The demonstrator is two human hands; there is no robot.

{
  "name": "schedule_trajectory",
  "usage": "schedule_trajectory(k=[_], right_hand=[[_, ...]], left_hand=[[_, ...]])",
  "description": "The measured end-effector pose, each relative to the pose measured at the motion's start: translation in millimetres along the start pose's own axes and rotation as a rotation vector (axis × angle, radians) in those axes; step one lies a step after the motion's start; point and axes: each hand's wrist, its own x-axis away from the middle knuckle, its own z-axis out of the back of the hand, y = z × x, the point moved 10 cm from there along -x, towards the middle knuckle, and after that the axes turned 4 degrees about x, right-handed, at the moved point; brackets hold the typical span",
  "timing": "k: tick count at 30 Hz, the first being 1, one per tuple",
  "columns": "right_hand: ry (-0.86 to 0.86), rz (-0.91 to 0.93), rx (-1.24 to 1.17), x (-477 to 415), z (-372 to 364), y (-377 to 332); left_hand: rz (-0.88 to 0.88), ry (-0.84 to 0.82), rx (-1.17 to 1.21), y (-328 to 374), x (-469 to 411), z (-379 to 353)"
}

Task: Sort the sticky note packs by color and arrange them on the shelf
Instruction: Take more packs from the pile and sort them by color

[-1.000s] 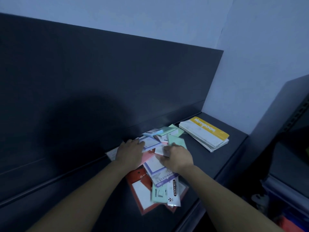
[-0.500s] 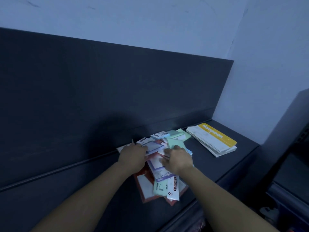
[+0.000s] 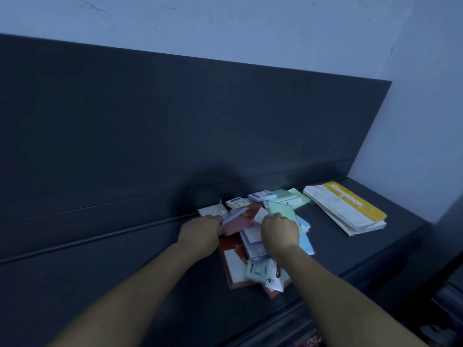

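The jumbled heap of sticky note packs (image 3: 253,246) is lying on the dark shelf (image 3: 363,246), close against the back panel (image 3: 175,121), and both arms are reaching into it.

The left grip (image 3: 200,234) is sitting at the heap's left edge with its fingers curled. It is gripping a pink pack (image 3: 236,225) by its left end, and that pack is tilting up over the ones below it. A thin lilac edge is showing along the pink pack's top, just beside the thumb. The right grip (image 3: 280,231) is working in the middle of the heap, fingers curled down over the near end of a pale green pack (image 3: 281,211) and holding it. The far end of that pack is pointing toward the back panel.

Under and between the two grips, a large red-bordered pack (image 3: 231,266) is lying flat with a white middle. A lilac-framed pack (image 3: 251,242) is overlapping it. Toward the shelf's front edge, a small mint pack (image 3: 255,270) and a white pack with dark lettering (image 3: 275,280) are resting on top of the red one. Light blue packs (image 3: 307,241) are sticking out to the right of the right wrist. At the back of the heap, a yellow pack (image 3: 236,202), a small blue pack (image 3: 263,196) and more green packs (image 3: 290,198) are lying in a loose row, and a white patterned pack (image 3: 211,210) is touching the back panel at the left.

Further right on the shelf, apart from the heap, a stack of notebooks (image 3: 345,211) with a yellow band is lying flat. A pale wall (image 3: 225,21) is rising behind.
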Motion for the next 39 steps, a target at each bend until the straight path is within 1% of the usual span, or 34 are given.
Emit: schedule_trajectory(k=[3, 6, 9, 12, 15, 18, 20, 22, 24, 26, 29, 32, 34, 35, 36, 39], right_hand=[[0.082, 0.012, -0.024, 3.0, 9.9, -1.3], [0.138, 0.071, -0.031, 10.5, 23.9, -8.0], [0.329, 0.127, -0.13, 26.6, 62.5, -19.6], [0.512, 0.169, -0.248, 43.7, 92.0, -30.3], [0.608, 0.243, -0.386, 61.3, 110.3, -43.9], [0.595, 0.272, -0.499, 70.5, 117.1, -64.3], [0.584, 0.289, -0.589, 80.0, 121.1, -80.2], [0.556, 0.31, -0.662, 89.5, 127.4, -97.9], [0.483, 0.341, -0.675, 96.8, 131.0, -121.8], [0.463, 0.364, -0.7, 106.8, 136.3, -144.0], [0.479, 0.406, -0.859, 125.6, 150.6, -174.0], [0.447, 0.44, -0.89, 142.2, 161.7, -208.8], [0.426, 0.454, -0.876, 152.4, 168.0, -231.4], [0.426, 0.459, -0.883, 157.6, 172.1, -241.6], [0.425, 0.464, -0.892, 162.5, 176.2, -252.0], [0.418, 0.486, -0.917, 176.6, 189.0, -285.2]], left_hand=[[0.004, 0.002, 0.004, -1.5, 2.0, 4.8], [0.035, 0.013, -0.008, -4.6, 4.5, 14.0], [0.085, 0.047, 0.016, -5.7, 13.3, 29.8], [0.179, 0.1, 0.157, -14.4, 30.6, 47.4], [0.3, 0.172, 0.262, -35.0, 54.1, 63.9], [0.411, 0.233, 0.318, -55.8, 88.9, 79.4], [0.468, 0.271, 0.408, -68.9, 115.6, 85.7], [0.545, 0.309, 0.556, -86.9, 144.4, 87.1], [0.609, 0.357, 0.746, -105.8, 172.5, 86.3], [0.655, 0.41, 0.879, -121.3, 200.9, 90.6], [0.715, 0.526, 1.015, -145.8, 242.1, 102.8], [0.828, 0.668, 1.129, -176.5, 289.4, 111.2], [0.884, 0.751, 1.114, -194.4, 320.4, 120.0], [0.904, 0.783, 1.068, -201.3, 335.7, 126.8], [0.924, 0.808, 0.998, -209.4, 350.4, 133.7], [0.925, 0.797, 0.762, -232.2, 384.6, 152.0]])
